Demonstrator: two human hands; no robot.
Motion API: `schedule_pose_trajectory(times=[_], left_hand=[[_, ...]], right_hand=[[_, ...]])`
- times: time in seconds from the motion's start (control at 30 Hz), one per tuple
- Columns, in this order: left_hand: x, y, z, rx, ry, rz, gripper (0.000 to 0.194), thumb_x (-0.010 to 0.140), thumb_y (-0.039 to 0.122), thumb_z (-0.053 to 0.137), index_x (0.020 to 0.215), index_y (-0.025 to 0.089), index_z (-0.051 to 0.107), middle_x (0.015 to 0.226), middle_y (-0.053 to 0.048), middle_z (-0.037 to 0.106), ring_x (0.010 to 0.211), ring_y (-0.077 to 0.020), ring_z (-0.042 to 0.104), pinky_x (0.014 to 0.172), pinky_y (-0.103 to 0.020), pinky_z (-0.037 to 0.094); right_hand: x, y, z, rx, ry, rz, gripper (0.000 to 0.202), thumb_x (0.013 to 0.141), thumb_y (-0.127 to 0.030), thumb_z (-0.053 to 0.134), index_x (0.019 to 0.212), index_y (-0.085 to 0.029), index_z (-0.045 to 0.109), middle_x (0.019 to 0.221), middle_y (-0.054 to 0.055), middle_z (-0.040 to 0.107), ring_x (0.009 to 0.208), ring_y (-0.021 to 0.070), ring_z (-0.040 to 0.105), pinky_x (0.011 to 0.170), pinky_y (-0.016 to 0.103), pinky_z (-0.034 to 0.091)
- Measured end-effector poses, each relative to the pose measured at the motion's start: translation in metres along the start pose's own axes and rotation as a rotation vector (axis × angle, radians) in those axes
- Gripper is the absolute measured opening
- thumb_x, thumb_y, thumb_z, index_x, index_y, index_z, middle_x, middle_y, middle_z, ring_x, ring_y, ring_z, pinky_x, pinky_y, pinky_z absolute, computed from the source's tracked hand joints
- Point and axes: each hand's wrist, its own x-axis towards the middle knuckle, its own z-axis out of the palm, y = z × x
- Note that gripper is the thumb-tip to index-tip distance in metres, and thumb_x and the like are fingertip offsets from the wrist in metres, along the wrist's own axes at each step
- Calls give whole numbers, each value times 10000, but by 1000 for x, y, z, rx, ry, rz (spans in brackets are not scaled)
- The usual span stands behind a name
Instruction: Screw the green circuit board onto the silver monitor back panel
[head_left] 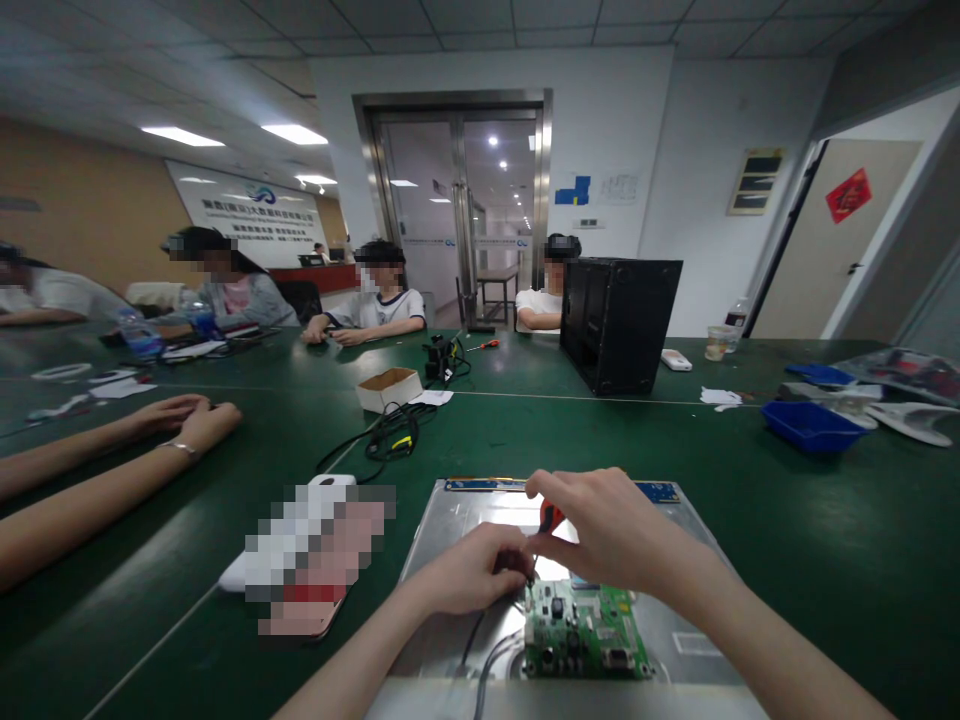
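Note:
My right hand (611,525) grips a screwdriver (550,516) by its red and black handle, with the shaft pointing down. Below it, at the upper left corner of a green circuit board (581,630), the fingers of my left hand (480,568) are pinched together close to the shaft. What they hold, if anything, is hidden. The board lies on a silvery metal panel (442,515), which has a narrow blue circuit strip (660,491) along its far edge. Dark cables (489,660) run from the board's left side toward me.
Two phones (330,570) lie left of the panel, partly blurred. Beyond are coiled black cable (390,432), a small open box (390,388), another screwdriver (486,345) and a black computer case (619,325). A blue tray (814,425) stands right. Another person's hands (191,420) rest left; others sit across.

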Motion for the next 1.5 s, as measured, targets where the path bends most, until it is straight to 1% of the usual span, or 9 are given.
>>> schedule_pose_trajectory(times=[0.13,0.33,0.5,0.63,0.87,1.07,1.23,1.4,1.5], left_hand=[[1,1,-1,5,-4,-2,149,702,65,580,800,166,630,765,9,618,738,-170,568,681,-248,437],[1,0,1,-23,-14,-50,176,685,55,570,809,165,631,726,26,590,679,-147,537,630,-226,410],[0,2,0,-27,-4,-56,185,682,52,564,809,168,633,724,31,584,669,-139,521,627,-222,398],[0,2,0,-44,-9,-49,174,698,59,575,825,160,638,712,28,578,657,-137,520,617,-221,395],[0,3,1,-53,-6,-37,139,735,91,585,846,155,638,713,24,581,652,-137,532,608,-220,404],[-1,3,0,1,3,-5,144,713,81,581,817,163,638,789,3,635,747,-168,575,702,-249,442],[-1,3,0,-34,-1,-11,163,723,88,584,851,162,653,802,-4,649,745,-171,589,705,-255,454],[1,3,1,-39,-12,-54,165,702,74,583,831,164,634,760,16,621,701,-154,566,646,-232,434],[1,1,0,-2,-19,-48,138,698,78,589,799,165,622,728,25,595,682,-149,542,622,-225,414]], right_hand=[[-3,1,-3,18,-10,-1,254,865,-331,630,1071,-204,553,898,27,728,770,223,674,568,275,283],[-5,1,-5,41,-25,-19,332,773,-182,587,1100,-202,532,950,33,715,754,208,658,561,276,261],[-4,2,-2,40,-29,-11,355,790,-173,567,1136,-202,495,951,42,721,760,211,664,565,271,261],[-2,3,0,16,-10,4,334,822,-199,596,1137,-207,485,877,10,731,723,208,667,549,269,242],[0,3,-1,-96,-26,36,196,866,-331,656,974,-206,552,771,7,711,641,196,644,516,260,217],[-1,3,0,-34,6,20,328,827,-390,708,1055,-206,561,886,21,738,757,223,683,541,260,251],[0,-1,3,-59,10,38,247,866,-400,661,997,-207,580,809,4,741,668,205,674,523,259,215],[3,-5,8,-55,33,72,102,866,-280,620,920,-205,577,807,5,744,668,197,672,530,258,205],[1,-6,7,-9,45,56,173,806,-196,603,976,-203,570,839,15,732,687,189,661,541,257,230]])
